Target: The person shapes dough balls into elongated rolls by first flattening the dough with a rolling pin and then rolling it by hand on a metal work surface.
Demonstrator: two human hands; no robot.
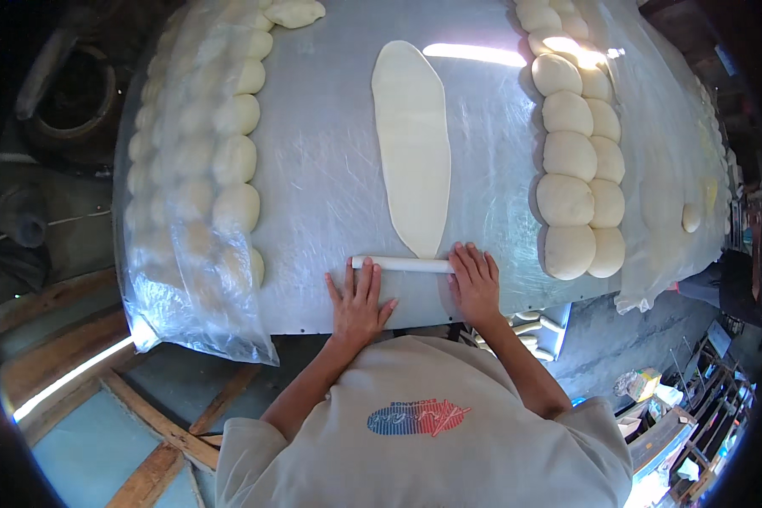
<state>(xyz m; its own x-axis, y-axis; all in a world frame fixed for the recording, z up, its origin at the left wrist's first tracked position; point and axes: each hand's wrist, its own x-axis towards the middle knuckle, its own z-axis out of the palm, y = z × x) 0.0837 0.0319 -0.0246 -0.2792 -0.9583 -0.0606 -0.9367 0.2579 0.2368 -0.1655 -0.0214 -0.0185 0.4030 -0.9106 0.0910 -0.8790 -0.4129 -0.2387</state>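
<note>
Hands [360, 305] [476, 284] flat on rolling pin [402, 264] at dough's [413, 144] near end.

Pale cream dough sheet [412, 144] is sitting on a shiny grey table [322, 169], white rolling pin [402, 264] crossing its tip. Dough balls [567, 152] are looking off-white, clear plastic film [186, 279] is hazing over others. Wood planks [157, 427] are showing brown.
</note>
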